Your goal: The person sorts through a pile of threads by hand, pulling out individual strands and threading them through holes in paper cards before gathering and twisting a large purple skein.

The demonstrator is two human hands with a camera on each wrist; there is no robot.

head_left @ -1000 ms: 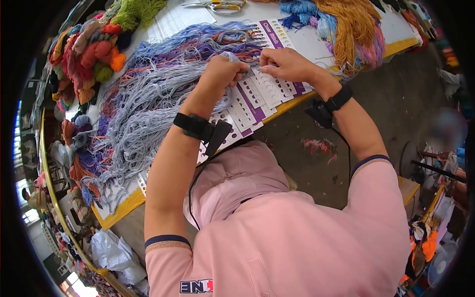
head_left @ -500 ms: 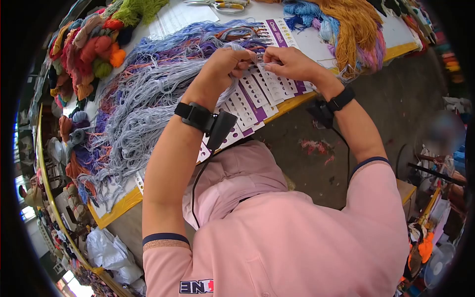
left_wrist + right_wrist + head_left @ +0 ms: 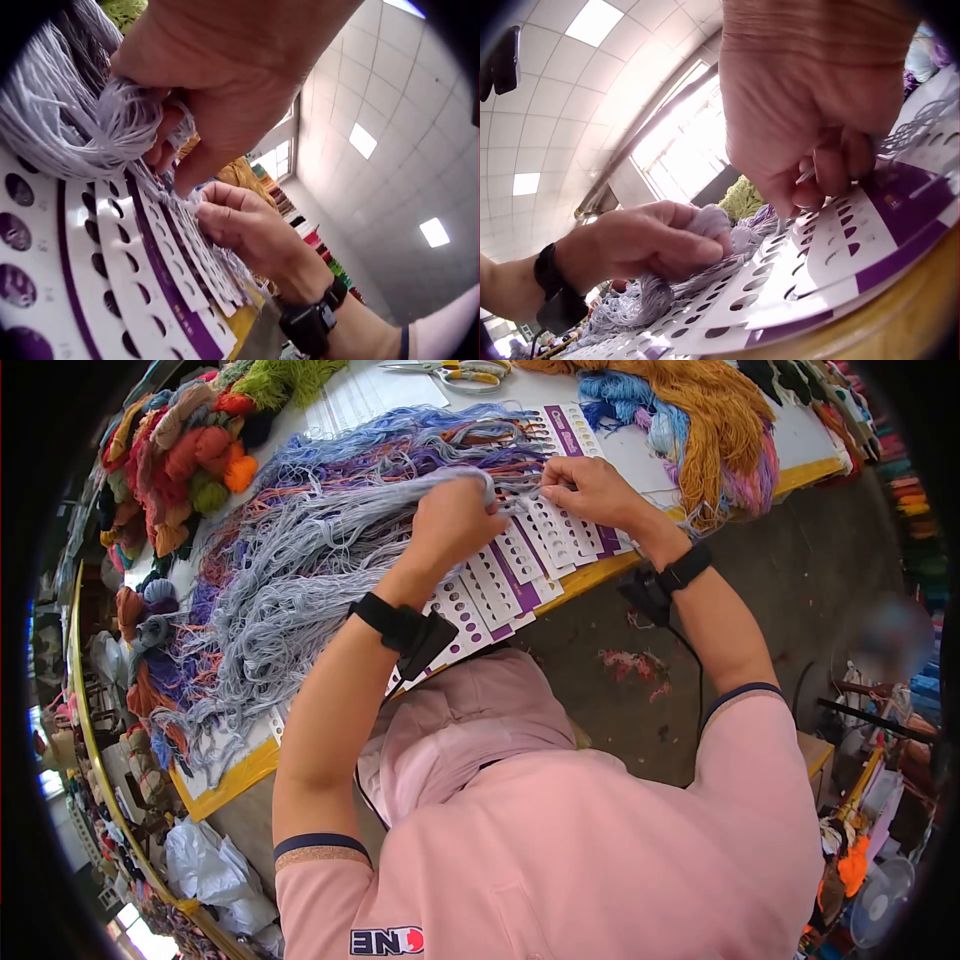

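My left hand (image 3: 455, 520) holds a bundle of pale grey-lavender thread (image 3: 127, 124), which loops over its curled fingers above the punched cards. Strands run from it toward my right hand (image 3: 590, 490), whose thumb and forefinger pinch the thread at the holes of a card. White cards (image 3: 490, 588) with purple bands and rows of round holes overlap in a fan along the table's front edge. A long mass of blue, purple, orange and grey thread (image 3: 290, 600) trails left from the cards. The right fingertips are partly hidden in the right wrist view.
Colourful yarn hanks (image 3: 190, 460) lie at the table's left. Scissors (image 3: 465, 372) with yellow-and-grey handles and a paper sheet (image 3: 375, 400) lie at the back. Mustard skeins (image 3: 700, 430) hang over the right side. Yellow tape (image 3: 235, 780) lines the table's front edge.
My left hand has first gone right to meet the right hand, then drawn back left with the thread, opening a gap. My right hand has shifted slightly right and stays pinched.
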